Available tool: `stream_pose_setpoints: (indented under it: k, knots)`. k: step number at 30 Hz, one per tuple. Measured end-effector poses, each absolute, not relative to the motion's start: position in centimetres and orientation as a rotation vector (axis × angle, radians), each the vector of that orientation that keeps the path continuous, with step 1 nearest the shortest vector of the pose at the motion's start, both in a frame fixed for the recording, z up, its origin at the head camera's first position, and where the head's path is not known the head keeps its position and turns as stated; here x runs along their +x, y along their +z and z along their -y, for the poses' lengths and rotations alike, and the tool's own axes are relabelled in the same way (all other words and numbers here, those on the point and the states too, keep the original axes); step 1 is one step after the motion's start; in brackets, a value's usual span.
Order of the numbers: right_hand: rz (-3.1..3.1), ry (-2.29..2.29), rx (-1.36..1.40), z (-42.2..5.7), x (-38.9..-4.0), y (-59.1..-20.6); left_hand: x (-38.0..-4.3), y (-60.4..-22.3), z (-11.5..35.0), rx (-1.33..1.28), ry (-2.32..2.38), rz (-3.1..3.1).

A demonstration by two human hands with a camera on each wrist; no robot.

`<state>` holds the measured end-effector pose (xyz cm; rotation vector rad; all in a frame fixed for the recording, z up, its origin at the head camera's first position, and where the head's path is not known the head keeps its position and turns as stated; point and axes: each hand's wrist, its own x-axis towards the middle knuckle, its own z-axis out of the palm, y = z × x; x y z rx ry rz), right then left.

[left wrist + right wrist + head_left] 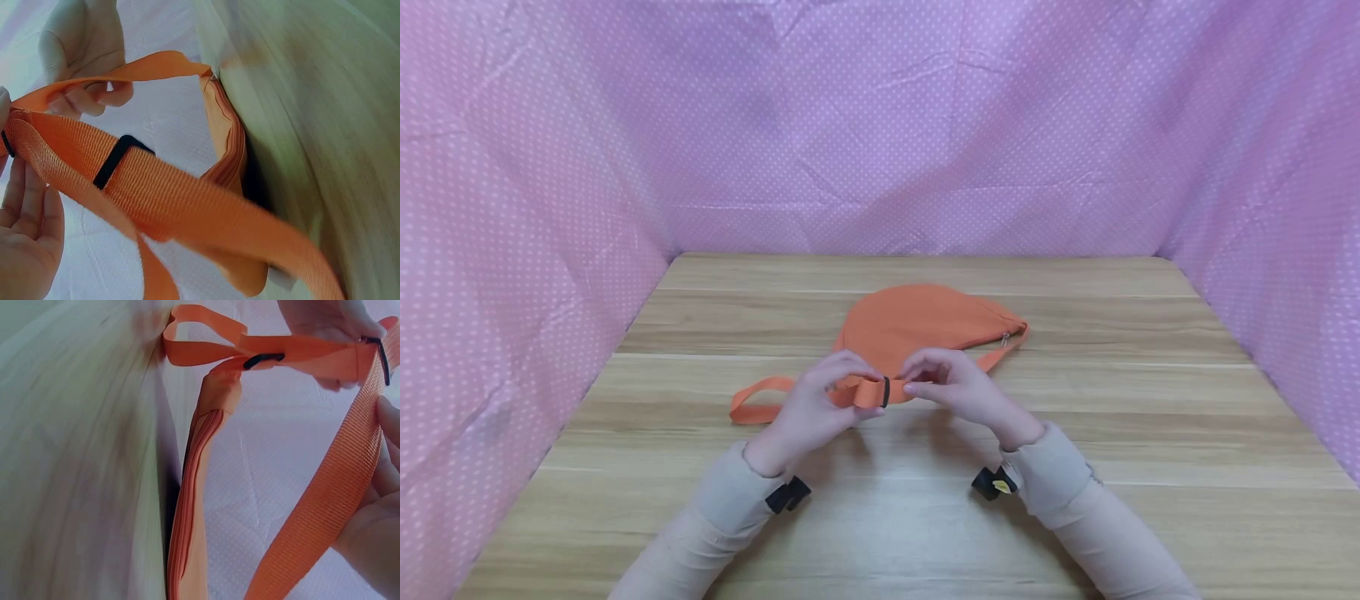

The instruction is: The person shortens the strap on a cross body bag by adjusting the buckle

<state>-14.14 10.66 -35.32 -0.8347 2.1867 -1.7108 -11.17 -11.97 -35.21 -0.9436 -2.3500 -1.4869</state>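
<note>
An orange crescent-shaped bag (pixel 917 321) lies on the table, a small zipper pull (pixel 1005 339) at its right end. In front of it, both hands hold its orange webbing strap (pixel 870 393) at a black strap slider (pixel 886 392). My left hand (pixel 805 410) pinches the strap just left of the slider, where the webbing is folded into a loop. On the other side, the right hand (pixel 961 385) grips the single run of strap between thumb and fingers. A second black slider (pixel 114 162) shows further along the strap in the left wrist view.
The wood-grain table (pixel 880 517) carries the bag. A slack strap loop (pixel 752 412) spreads out left of the left hand. Pink dotted cloth (pixel 880 125) hangs behind and at both sides. Each wrist wears a small black camera (pixel 788 495).
</note>
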Motion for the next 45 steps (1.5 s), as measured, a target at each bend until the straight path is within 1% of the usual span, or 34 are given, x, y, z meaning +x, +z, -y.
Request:
stream_pose_setpoints:
  k: [13, 34, 45]
  knots:
    - [-2.151, -1.755, -0.842, -9.9, -14.0, -35.2, -11.3, -35.2, 11.3, -0.925, -1.449, 2.407]
    - [-2.122, -1.797, -0.767, -9.5, -13.8, -35.1, -11.5, -35.5, 11.2, -0.935, -1.347, 2.469]
    - [-2.091, -1.876, -0.692, -10.6, -14.1, -35.0, -11.4, -35.6, 12.9, -0.791, -1.410, 2.670]
